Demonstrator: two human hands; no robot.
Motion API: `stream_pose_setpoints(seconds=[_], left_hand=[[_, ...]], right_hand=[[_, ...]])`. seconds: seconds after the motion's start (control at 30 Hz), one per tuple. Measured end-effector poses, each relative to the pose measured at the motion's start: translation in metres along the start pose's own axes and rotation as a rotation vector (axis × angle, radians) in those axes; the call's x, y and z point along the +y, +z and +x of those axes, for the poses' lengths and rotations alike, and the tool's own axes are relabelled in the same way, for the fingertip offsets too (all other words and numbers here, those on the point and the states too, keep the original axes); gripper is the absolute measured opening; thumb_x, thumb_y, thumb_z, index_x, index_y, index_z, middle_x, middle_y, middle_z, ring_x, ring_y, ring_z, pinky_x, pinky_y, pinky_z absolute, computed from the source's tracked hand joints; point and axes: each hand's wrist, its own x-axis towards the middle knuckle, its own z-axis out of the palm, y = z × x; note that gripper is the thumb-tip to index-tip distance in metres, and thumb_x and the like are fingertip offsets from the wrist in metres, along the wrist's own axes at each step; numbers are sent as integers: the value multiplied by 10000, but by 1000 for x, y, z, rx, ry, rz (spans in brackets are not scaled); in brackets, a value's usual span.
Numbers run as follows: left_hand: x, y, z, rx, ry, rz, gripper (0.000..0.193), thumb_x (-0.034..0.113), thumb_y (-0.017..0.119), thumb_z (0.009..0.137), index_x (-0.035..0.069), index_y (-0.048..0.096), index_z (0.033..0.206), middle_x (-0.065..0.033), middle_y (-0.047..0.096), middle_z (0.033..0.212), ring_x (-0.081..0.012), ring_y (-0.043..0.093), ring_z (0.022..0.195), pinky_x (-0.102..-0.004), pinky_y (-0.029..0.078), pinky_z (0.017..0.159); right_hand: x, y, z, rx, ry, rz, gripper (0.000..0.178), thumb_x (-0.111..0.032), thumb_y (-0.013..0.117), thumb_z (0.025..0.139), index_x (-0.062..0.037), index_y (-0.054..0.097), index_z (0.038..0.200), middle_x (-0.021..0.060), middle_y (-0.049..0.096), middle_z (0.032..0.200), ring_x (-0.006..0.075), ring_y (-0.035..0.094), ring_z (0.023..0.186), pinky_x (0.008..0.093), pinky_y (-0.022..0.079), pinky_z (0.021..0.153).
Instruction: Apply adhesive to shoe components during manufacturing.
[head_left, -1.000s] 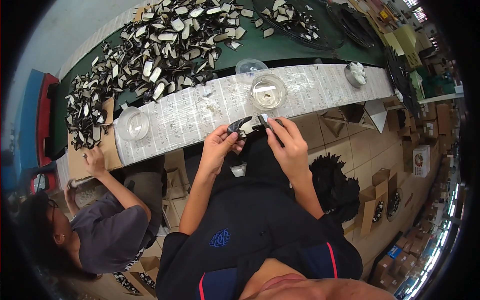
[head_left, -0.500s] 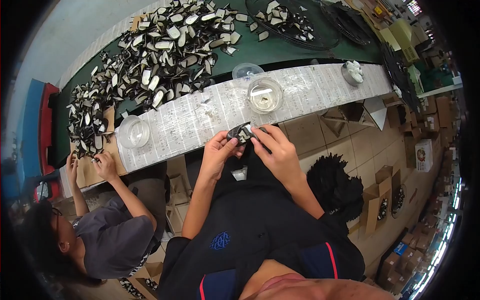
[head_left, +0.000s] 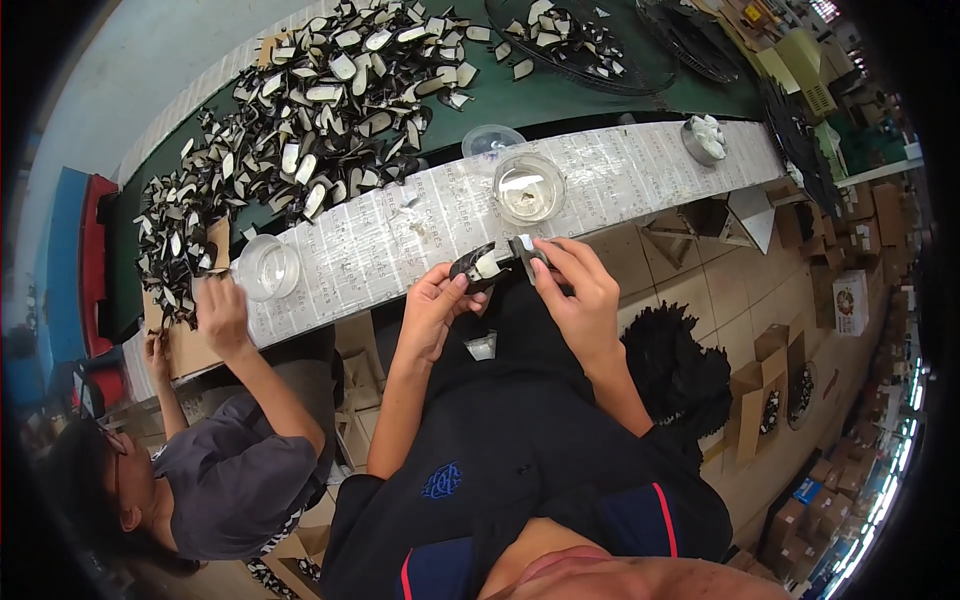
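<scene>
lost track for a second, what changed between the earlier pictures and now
Since the previous picture, the right hand has drawn rightward from the dark piece in the left hand, keeping its black item. The co-worker's right hand has moved forward. Nothing was let go. Unchanged: the left hand's grip, the metal tin.

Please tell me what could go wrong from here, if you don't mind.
The left hand and right hand appear to hold the black-and-white piece and the dark piece just off the near edge of the bench, so a slip might drop either one below. The clear round tub stands on the bench just beyond the hands, so a careless reach could perhaps knock it.
</scene>
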Motion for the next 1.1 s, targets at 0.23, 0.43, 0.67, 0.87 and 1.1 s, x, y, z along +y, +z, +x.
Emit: stream_pose_setpoints(seconds=[0.23, 0.43, 0.67, 0.87, 1.1], left_hand=[[0, 1, -1, 15, -17, -59, 220, 136, 597, 973, -24, 571, 1121, -112, 677, 983, -160, 670, 803, -258, 551, 707], [-1, 3, -1, 11, -1, 14, 174, 129, 617, 959, 1, 572, 1068, -101, 676, 965, -159, 675, 811, -263, 557, 707], [-2, 2, 0, 2, 4, 72, 156, 112, 636, 944, 12, 569, 1043, -92, 674, 952, -162, 680, 811, -269, 564, 720], [-1, 4, 0, 14, 14, 97, 153, 100, 637, 941, 10, 570, 1045, -92, 675, 948, -162, 680, 812, -268, 564, 724], [-2, 1, 0, 8, 9, 87, 171, 122, 618, 956, -2, 570, 1063, -98, 676, 963, -164, 681, 817, -258, 560, 717]], right_hand=[[-6, 1, -1, -30, 37, 98, 262, -22, 701, 852, 12, 667, 1110, 136, 620, 1034, 195, 697, 779, 278, 578, 666], [-3, 8, -1, -80, -52, 74, 251, -33, 704, 843, 7, 670, 1088, 138, 617, 1021, 233, 673, 759, 306, 562, 641], [-1, 14, -3, -123, -73, 12, 235, -70, 697, 853, -12, 675, 1080, 144, 615, 1026, 268, 656, 742, 331, 546, 625], [0, 11, -1, -70, -65, -73, 242, -52, 705, 843, -17, 675, 1080, 145, 613, 1019, 259, 662, 731, 327, 544, 617], [2, 2, 4, -25, 11, -13, 240, -41, 699, 857, -6, 670, 1092, 154, 618, 1031, 223, 689, 727, 303, 561, 627]])
